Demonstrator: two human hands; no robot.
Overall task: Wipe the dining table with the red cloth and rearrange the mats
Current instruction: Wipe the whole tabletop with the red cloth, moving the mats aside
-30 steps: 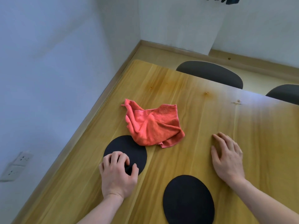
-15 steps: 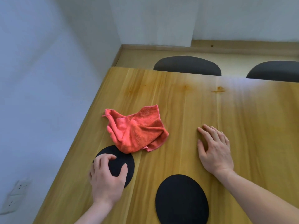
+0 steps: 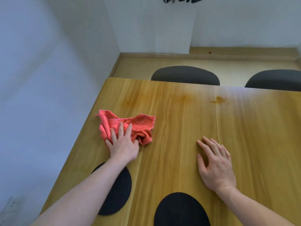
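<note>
A crumpled red cloth (image 3: 138, 123) lies near the left edge of the wooden dining table (image 3: 203, 121). My left hand (image 3: 123, 144) rests on the cloth's near part, fingers spread and pressing into the fabric. My right hand (image 3: 215, 162) lies flat on the bare tabletop to the right, palm down, holding nothing. Two round black mats sit near the front edge: one mat (image 3: 121, 191) partly under my left forearm, the other mat (image 3: 180, 211) at the bottom centre.
Two dark chair backs (image 3: 185, 75) (image 3: 275, 79) stand along the table's far edge. A white wall runs close along the table's left side, with a socket (image 3: 9, 207) low down. Small brownish stains (image 3: 218, 100) mark the far tabletop.
My left hand left the left black mat and moved forward onto the red cloth. The camera tilted up. My right hand stayed flat on the table.
</note>
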